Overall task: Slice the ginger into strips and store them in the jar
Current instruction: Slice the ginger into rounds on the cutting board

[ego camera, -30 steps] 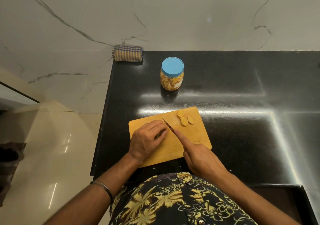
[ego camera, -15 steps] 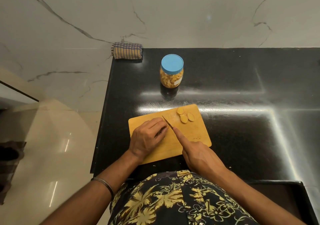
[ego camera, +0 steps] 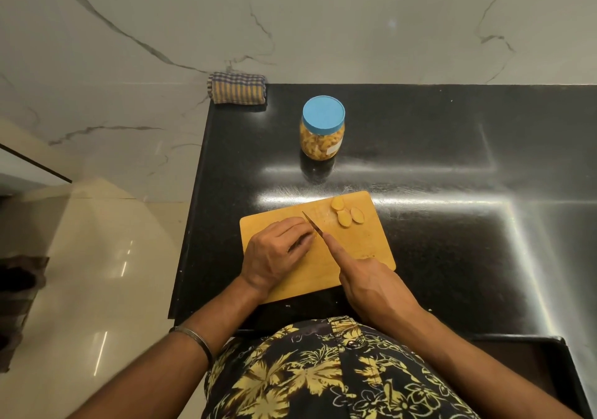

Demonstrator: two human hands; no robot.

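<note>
While three pale ginger slices (ego camera: pixel 346 214) lie together near the far right corner of a wooden cutting board (ego camera: pixel 365 244), a person works at the board's left half; the left hand (ego camera: pixel 277 253) rests knuckles-up on the wood, its fingers curled over something that cannot be made out beneath them, so whether this grip is clamped on ginger cannot be told; the right hand (ego camera: pixel 374 284) has its grip wrapped around the handle of a knife (ego camera: pixel 312 223), forefinger stretched along the spine, the thin blade angled away and to the left, just beside the left hand's fingertips; beyond the board, well apart from it, a clear jar (ego camera: pixel 322 129) filled with yellowish pieces stands upright with its blue lid on; the board and jar sit on a glossy black surface (ego camera: pixel 452 192); a folded checked cloth (ego camera: pixel 238 92) lies at the far left corner against a white marble wall; a metal bangle (ego camera: pixel 193 338) circles the left wrist.
</note>
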